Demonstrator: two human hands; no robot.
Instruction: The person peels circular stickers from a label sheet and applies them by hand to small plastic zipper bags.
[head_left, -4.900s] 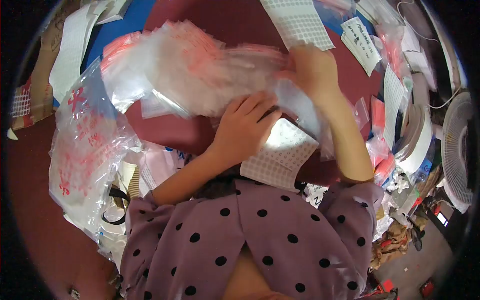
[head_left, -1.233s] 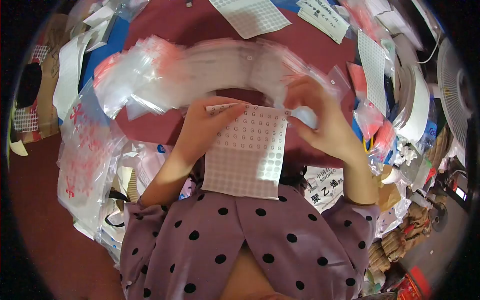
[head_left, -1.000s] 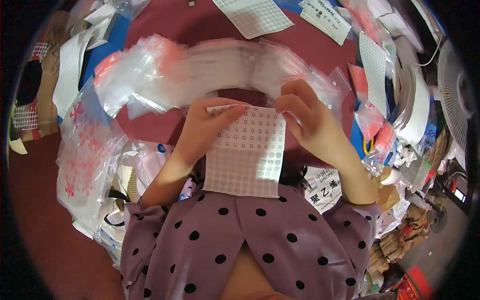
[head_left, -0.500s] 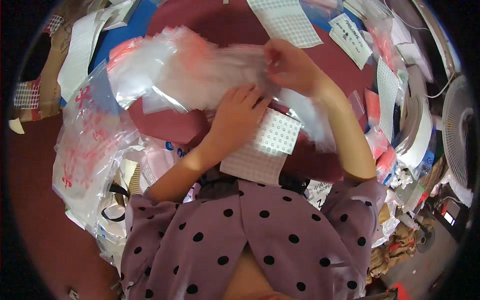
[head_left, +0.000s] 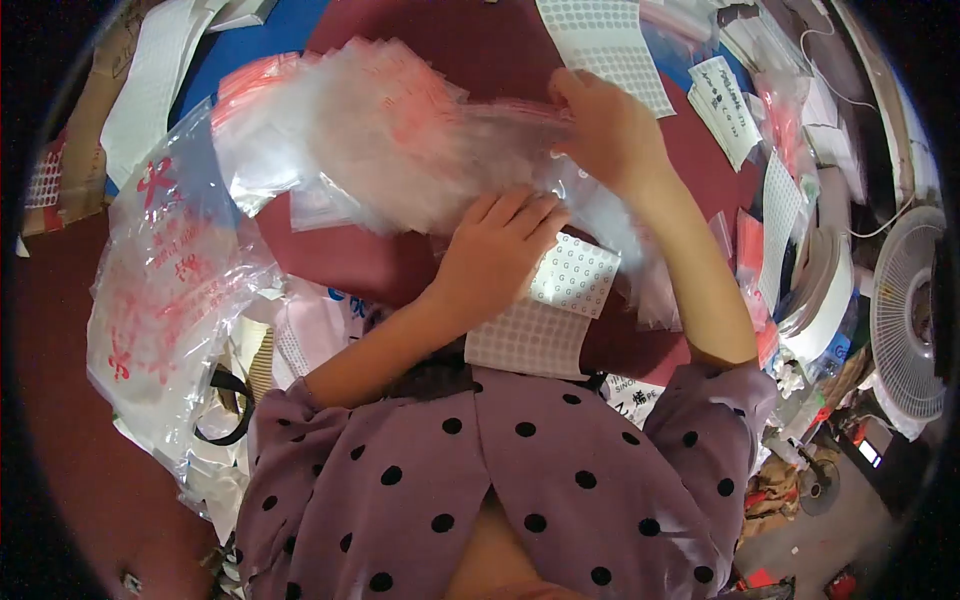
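A fanned pile of clear plastic bags point(head_left: 385, 130) with red top edges spreads across the dark red table. My left hand point(head_left: 500, 245) lies flat, fingers stretched out, over the pile's near edge and the corner of a white sticker sheet point(head_left: 578, 275) printed with rows of the letter G. Beneath that is a larger sheet of round stickers point(head_left: 530, 340). My right hand point(head_left: 615, 130) has its fingers curled at the red edge of a bag at the pile's right end; its fingertips are slightly blurred. More clear bags point(head_left: 640, 245) lie under my right forearm.
Another sticker sheet point(head_left: 610, 50) lies at the back of the dark red table point(head_left: 460, 40). Handwritten white slips point(head_left: 725, 110) are to its right. A big clear bag with red print point(head_left: 170, 300) hangs at the left. At far right stands a white fan point(head_left: 910, 315).
The view has shifted slightly. My left hand has moved a little right and nearer me, beside the G sticker sheet. My right hand remains at the bags' right end.
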